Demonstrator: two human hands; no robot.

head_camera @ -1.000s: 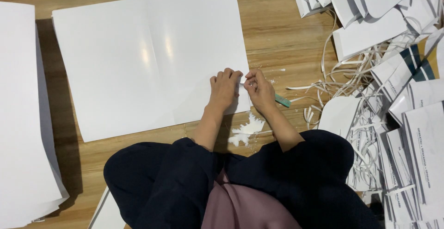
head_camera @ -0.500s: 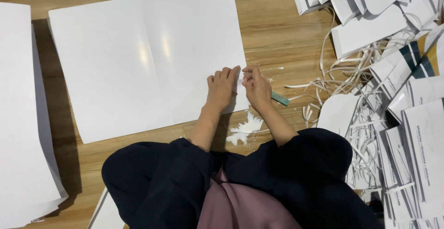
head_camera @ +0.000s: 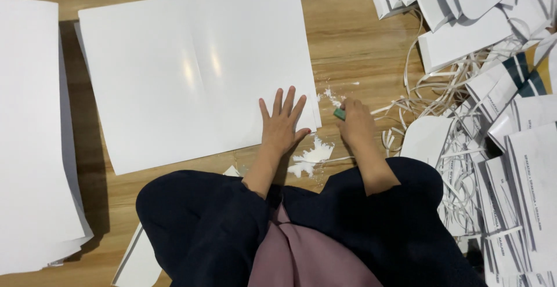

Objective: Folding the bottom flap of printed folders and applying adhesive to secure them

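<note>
On the wooden floor [head_camera: 360, 43], dead centre, lies the large white glossy sheet of card [head_camera: 191, 72] w/ a faint fold line down its middle — that's the landmark. Left hand [head_camera: 282, 126] is flat on the sheet's lower right corner, fingers spread, palm down, gripping nothing, just pressing. Right hand [head_camera: 355, 126] sits just off the sheet's right edge, on bare wood, curled closed around a small green tool [head_camera: 339, 113]; only the tool's tip pokes out toward the sheet, can't tell what kind it is. Betw. the two hands, just below the sheet's corner, a splash of white paper scraps [head_camera: 310, 156] on the floor, more flecks right at the sheet's right edge by the tool. Well right of the sheet: a messy heap of white printed paper pieces [head_camera: 510, 142] tangled w/ thin white paper strips [head_camera: 418, 98], spreading from top right down the whole side. Left of the sheet, a narrow gap apart, a stack of plain white sheets [head_camera: 29, 136]. Below the sheet, the person's dark blue sleeves [head_camera: 203, 223] and a pink garment [head_camera: 301, 252] fill the near edge.
</note>
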